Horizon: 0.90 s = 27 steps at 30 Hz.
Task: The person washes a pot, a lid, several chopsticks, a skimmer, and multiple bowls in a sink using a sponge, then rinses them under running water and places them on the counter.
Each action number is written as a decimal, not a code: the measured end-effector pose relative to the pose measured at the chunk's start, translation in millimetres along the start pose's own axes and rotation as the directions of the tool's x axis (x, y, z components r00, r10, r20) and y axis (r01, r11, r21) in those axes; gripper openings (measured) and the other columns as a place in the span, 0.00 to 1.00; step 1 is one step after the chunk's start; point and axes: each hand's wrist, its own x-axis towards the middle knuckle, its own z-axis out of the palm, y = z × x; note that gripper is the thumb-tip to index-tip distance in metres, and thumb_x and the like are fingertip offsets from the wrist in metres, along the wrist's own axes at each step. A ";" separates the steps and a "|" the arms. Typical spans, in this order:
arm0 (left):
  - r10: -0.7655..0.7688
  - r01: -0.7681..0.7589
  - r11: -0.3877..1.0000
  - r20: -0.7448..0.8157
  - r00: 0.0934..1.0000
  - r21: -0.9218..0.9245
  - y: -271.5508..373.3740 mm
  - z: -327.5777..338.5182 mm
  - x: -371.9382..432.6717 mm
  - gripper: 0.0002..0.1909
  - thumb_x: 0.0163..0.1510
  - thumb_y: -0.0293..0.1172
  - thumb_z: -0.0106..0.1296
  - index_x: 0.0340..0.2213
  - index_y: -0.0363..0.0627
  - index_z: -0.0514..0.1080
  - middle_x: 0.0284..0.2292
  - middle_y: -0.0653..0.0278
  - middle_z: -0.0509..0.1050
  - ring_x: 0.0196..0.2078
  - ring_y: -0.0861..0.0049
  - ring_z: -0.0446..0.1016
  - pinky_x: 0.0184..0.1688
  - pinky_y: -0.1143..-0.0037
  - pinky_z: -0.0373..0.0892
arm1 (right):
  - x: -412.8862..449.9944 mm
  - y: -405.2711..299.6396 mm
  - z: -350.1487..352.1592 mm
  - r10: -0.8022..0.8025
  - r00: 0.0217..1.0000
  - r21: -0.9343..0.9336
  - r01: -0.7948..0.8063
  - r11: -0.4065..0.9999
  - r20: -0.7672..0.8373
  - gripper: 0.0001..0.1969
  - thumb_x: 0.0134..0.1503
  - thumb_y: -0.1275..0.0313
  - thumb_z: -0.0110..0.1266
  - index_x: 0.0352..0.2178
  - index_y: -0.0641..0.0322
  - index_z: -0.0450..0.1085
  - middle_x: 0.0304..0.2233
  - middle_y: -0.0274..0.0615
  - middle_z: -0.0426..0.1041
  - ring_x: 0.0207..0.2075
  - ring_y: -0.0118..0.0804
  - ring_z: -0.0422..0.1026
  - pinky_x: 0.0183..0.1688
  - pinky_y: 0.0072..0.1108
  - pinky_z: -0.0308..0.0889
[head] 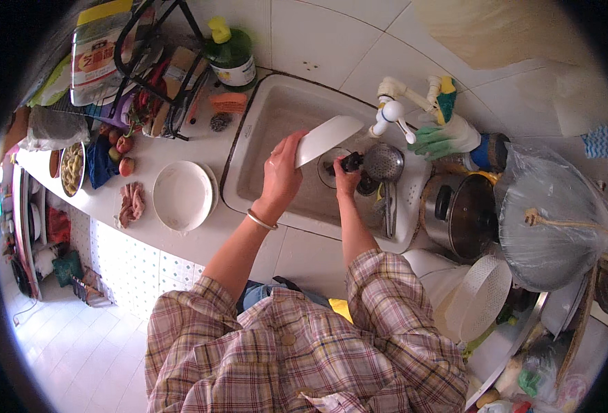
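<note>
My left hand (282,171) grips the rim of a white dish (329,139), held tilted above the sink (257,149). In the lower right of that dish, past its edge, my right hand (347,181) is closed around a small black thing, perhaps a scrubbing cloth (353,162); its exact kind is unclear. Behind that hand is a round, clear-rimmed item at the sink floor, partly hidden. A metal perforated skimmer (384,162) lies in the sink's right side, its handle towards me. The white faucet (389,114) stands just beyond the dish.
Stacked white plates (182,196) and a crumpled pink cloth (131,203) lie left of the sink. A green soap bottle (231,59), an orange sponge (229,102) and a steel scourer (221,122) stand behind. At right are a lidded pot (451,217) and a plastic-covered object (551,222).
</note>
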 end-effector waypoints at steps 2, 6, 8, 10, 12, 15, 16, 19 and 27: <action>-0.029 0.029 1.000 -0.023 0.999 0.008 -1.7 -11.5 -6.8 0.26 0.34 0.10 0.40 0.39 0.42 0.63 0.35 0.53 0.69 0.40 0.54 0.66 0.39 0.67 0.64 | -6.5 -5.9 7.1 0.127 0.990 -0.039 -0.124 0.991 0.065 0.12 0.45 0.66 0.55 0.25 0.65 0.68 0.24 0.43 0.72 0.28 0.37 0.70 0.32 0.26 0.63; 0.003 -0.002 1.000 -0.063 0.998 0.004 2.2 -26.4 -11.4 0.27 0.33 0.09 0.39 0.40 0.43 0.63 0.36 0.54 0.69 0.41 0.56 0.67 0.40 0.68 0.65 | 22.8 -4.3 0.4 0.017 0.991 -0.195 0.009 0.981 0.136 0.14 0.47 0.63 0.52 0.25 0.67 0.68 0.24 0.43 0.72 0.28 0.43 0.70 0.32 0.28 0.63; -0.003 0.006 1.000 -0.099 0.995 0.030 -3.1 -46.3 -17.5 0.28 0.33 0.09 0.39 0.40 0.43 0.63 0.36 0.54 0.69 0.41 0.56 0.67 0.41 0.69 0.65 | 22.6 -35.5 14.0 0.040 0.985 -0.170 -0.011 0.985 0.166 0.14 0.48 0.63 0.53 0.25 0.66 0.67 0.24 0.41 0.72 0.27 0.37 0.70 0.30 0.26 0.63; 0.027 -0.023 0.999 -0.123 0.992 0.029 -2.4 -59.7 -20.8 0.27 0.34 0.09 0.39 0.40 0.43 0.63 0.37 0.55 0.69 0.41 0.57 0.66 0.41 0.69 0.65 | 38.9 -37.7 11.7 0.094 0.966 -0.107 -0.070 0.992 0.240 0.14 0.47 0.63 0.53 0.24 0.66 0.67 0.24 0.39 0.72 0.27 0.34 0.70 0.30 0.24 0.63; 0.031 -0.029 1.000 -0.146 0.989 0.012 -7.0 -67.7 -25.8 0.27 0.34 0.09 0.39 0.39 0.43 0.64 0.37 0.55 0.69 0.41 0.57 0.67 0.41 0.69 0.65 | 52.2 -34.4 8.8 0.110 0.950 0.238 -0.184 0.954 0.293 0.14 0.46 0.63 0.55 0.24 0.66 0.67 0.23 0.34 0.71 0.27 0.27 0.68 0.30 0.21 0.63; -0.002 0.017 0.998 -0.226 0.974 0.064 -23.5 -97.8 -48.4 0.26 0.34 0.09 0.40 0.39 0.43 0.64 0.37 0.54 0.69 0.41 0.58 0.67 0.42 0.70 0.64 | 51.8 -87.2 5.1 0.083 0.926 0.125 -0.138 0.983 0.369 0.12 0.47 0.66 0.55 0.27 0.65 0.67 0.27 0.35 0.69 0.29 0.27 0.67 0.34 0.20 0.62; -0.045 0.061 0.997 -0.246 0.968 0.057 -27.2 -101.1 -51.5 0.25 0.36 0.10 0.41 0.40 0.43 0.64 0.37 0.54 0.69 0.40 0.60 0.68 0.40 0.72 0.65 | 58.2 -80.2 -0.2 0.168 0.924 0.309 -0.280 0.909 0.345 0.14 0.46 0.66 0.56 0.30 0.65 0.67 0.30 0.35 0.69 0.31 0.27 0.66 0.37 0.21 0.61; -0.236 0.284 0.957 -0.414 0.879 0.057 -55.8 -130.2 -80.5 0.19 0.47 0.17 0.42 0.43 0.41 0.63 0.34 0.56 0.70 0.35 0.74 0.70 0.38 0.78 0.64 | 49.4 -97.3 -0.7 0.205 0.889 0.349 -0.360 0.865 0.409 0.12 0.46 0.68 0.56 0.31 0.61 0.66 0.33 0.36 0.69 0.38 0.28 0.66 0.43 0.21 0.59; -0.754 0.362 0.511 -0.205 0.624 -0.780 -145.8 -175.6 -158.3 0.20 0.44 0.30 0.48 0.41 0.36 0.62 0.36 0.58 0.69 0.36 0.71 0.71 0.39 0.72 0.69 | 37.8 -86.6 5.1 0.344 0.847 0.568 -0.527 0.632 0.404 0.07 0.50 0.73 0.51 0.31 0.61 0.63 0.32 0.39 0.69 0.37 0.33 0.67 0.43 0.25 0.61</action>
